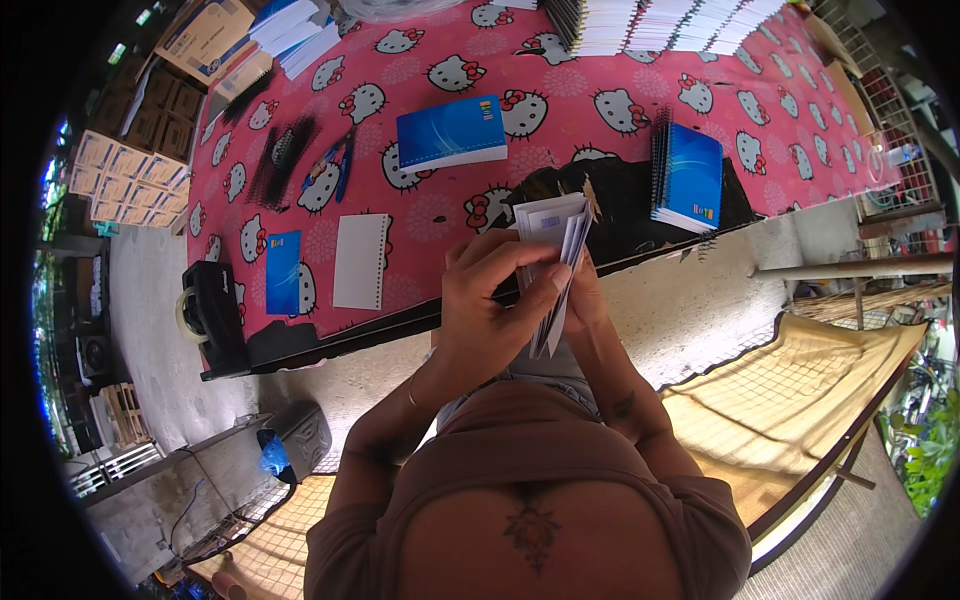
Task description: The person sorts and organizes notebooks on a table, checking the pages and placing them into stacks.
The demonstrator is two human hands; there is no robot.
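Note:
At the table's near edge I hold a small stack of white paper sheets [545, 222] upright in front of me, its leaves partly fanned apart. My left hand [485, 285] pinches the stack from the near left, thumb and fingers on the leaves. Behind its right side, my right hand [587, 300] supports the stack, its fingers partly hidden. To the left lie a white pad with punched holes [360, 260] and a blue cover [283, 272]. Farther off is a blue-covered pad [450, 130] without a coil. A blue spiral notebook [692, 175] lies to the right.
A pink patterned cloth [430, 210] covers the table, torn to black near the front. On it are a black tape dispenser [210, 310], black binding coils [285, 150] and a blue-handled tool [345, 165]. Spiral notebooks [660, 25] stand at the back; boxes [135, 180] are stacked left.

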